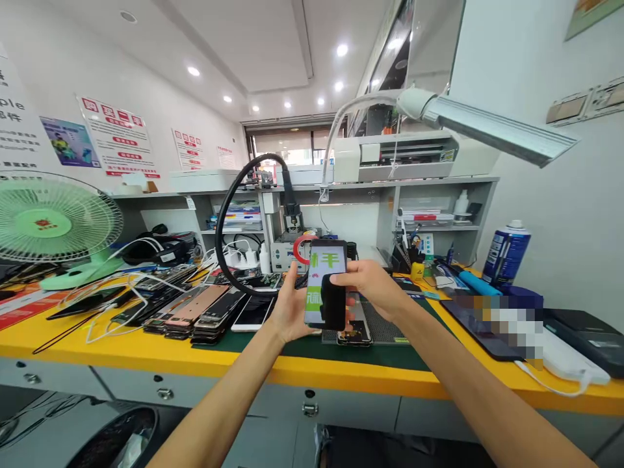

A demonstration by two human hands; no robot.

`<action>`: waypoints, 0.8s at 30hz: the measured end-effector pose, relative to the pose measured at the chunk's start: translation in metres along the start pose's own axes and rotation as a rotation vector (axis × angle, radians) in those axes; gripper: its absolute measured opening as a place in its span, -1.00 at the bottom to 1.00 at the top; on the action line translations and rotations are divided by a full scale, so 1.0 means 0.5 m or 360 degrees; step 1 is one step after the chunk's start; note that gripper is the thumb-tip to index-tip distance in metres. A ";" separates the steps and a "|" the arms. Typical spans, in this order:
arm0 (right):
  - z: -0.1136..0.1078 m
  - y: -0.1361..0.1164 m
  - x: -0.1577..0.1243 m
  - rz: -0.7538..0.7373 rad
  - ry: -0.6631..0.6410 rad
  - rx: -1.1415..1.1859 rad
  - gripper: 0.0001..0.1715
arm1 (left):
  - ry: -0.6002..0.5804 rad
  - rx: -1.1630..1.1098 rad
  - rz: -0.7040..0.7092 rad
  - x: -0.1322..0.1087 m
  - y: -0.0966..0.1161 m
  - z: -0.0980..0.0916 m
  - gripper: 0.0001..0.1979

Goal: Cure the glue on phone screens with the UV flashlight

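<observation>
Upright over the front of the bench I hold a smartphone. Its glossy face shows green and white characters and a dark shape at the lower right; whether that is display or reflection I cannot tell. My left hand grips its left side and lower edge from behind, thumb raised beside it. My right hand closes on the right edge, thumb lying across the front and fingertips behind. Just below the smartphone, an opened phone with bare inner parts lies on a dark mat.
Stacked phones and screens, a white tablet and loose cables crowd the left, beside a green fan. A black flexible tube loops up behind my left hand. To the right lie a dark tablet and a spray can, beneath a lamp.
</observation>
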State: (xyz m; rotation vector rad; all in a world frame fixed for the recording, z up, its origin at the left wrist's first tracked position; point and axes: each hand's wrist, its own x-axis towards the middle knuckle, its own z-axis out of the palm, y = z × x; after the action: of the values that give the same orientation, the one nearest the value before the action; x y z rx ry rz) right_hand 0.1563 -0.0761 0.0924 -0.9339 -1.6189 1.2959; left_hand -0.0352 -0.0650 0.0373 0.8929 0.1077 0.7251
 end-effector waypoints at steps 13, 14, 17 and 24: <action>-0.067 0.036 0.051 0.0045 0.0023 -0.0130 -0.64 | 0.0042 0.0022 -0.0025 0.130 -0.004 -0.022 -0.15; -0.069 0.039 0.056 0.0049 0.0032 -0.0142 -0.65 | 0.0065 0.0041 -0.0032 0.135 -0.004 -0.027 -0.18; -0.074 0.039 0.068 0.0049 0.0037 -0.0189 -0.65 | 0.0166 0.0094 -0.0064 0.142 0.008 -0.041 -0.22; -0.125 0.043 0.113 0.0103 0.0503 -0.0491 -0.63 | 0.0360 0.0076 0.0375 0.122 0.084 -0.087 -0.22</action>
State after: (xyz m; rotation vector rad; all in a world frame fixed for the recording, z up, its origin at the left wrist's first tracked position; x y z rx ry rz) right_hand 0.1945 0.0021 0.0874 -1.3166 -1.5697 0.8964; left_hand -0.0275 0.0191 0.0531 0.8752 0.2240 1.0466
